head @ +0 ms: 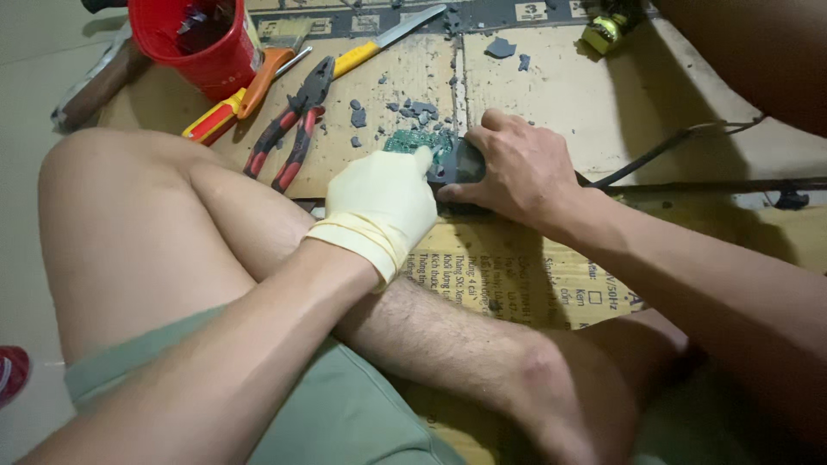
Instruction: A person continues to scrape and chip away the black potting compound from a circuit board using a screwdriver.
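Flattened brown cardboard sheets (551,95) cover the floor where a person sits cross-legged, bare legs (155,224) folded beneath the work. At the far edge stands a red plastic bucket (202,43) beside red-handled pliers (293,125) and a yellow-handled knife (379,43). The bare right hand (517,168) clamps down on a dark grey plastic casing (461,164), while the left hand (383,202), in a cream rubber glove, presses a fingertip against the exposed green circuit board (413,140) lying on the cardboard. Grey plastic fragments (413,109) scattered nearby suggest the casing is largely broken open, with the board seemingly not yet free.
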